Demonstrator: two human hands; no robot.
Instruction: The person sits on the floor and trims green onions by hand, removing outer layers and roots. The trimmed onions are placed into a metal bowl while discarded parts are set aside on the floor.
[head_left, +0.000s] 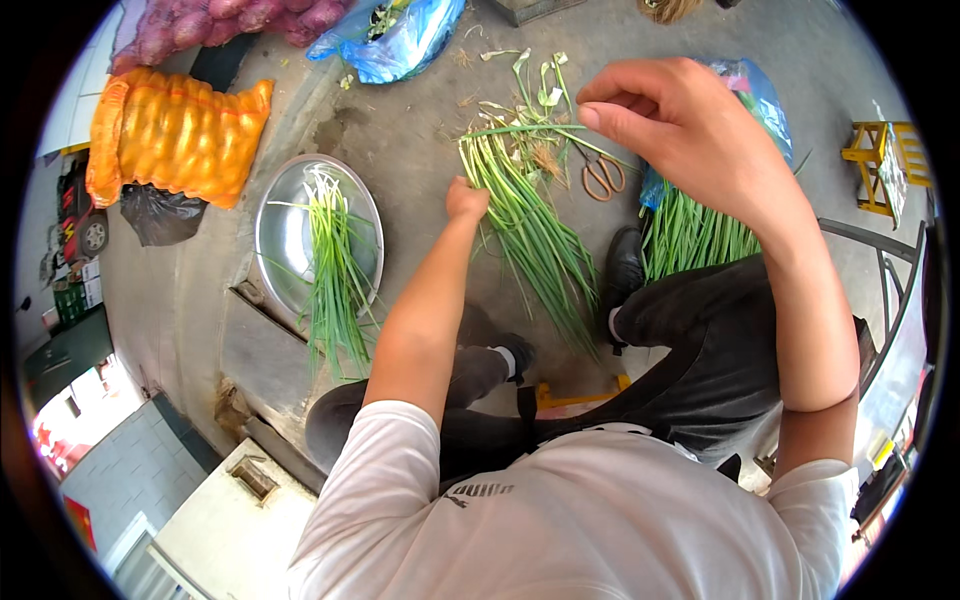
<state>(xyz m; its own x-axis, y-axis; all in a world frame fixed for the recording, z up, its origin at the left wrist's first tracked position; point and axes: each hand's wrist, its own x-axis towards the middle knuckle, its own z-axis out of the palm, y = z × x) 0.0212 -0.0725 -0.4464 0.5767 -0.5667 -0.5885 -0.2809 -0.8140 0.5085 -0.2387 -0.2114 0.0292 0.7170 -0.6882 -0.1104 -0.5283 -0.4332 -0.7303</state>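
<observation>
My left hand (466, 199) is closed at the upper left side of a bunch of green onions (525, 217) lying slanted over the floor. My right hand (660, 120) is raised, thumb and forefinger nearly together on the end of a long green leaf (525, 129) that stretches across the top of the bunch. Peeled-off leaves and roots (551, 154) lie beyond the bunch, beside scissors (602, 178) with brown handles. At the left, more green onions (328, 255) rest in a round metal basin (281, 225), their green ends over its rim. Another green bunch (694, 236) lies under my right forearm.
An orange mesh sack (187, 135) and a black plastic bag (161, 214) stand at the left. A purple mesh sack (225, 22) and a blue plastic bag (405, 45) are at the top. A yellow stool (870, 161) is at the right. My shoes (624, 262) flank the bunch.
</observation>
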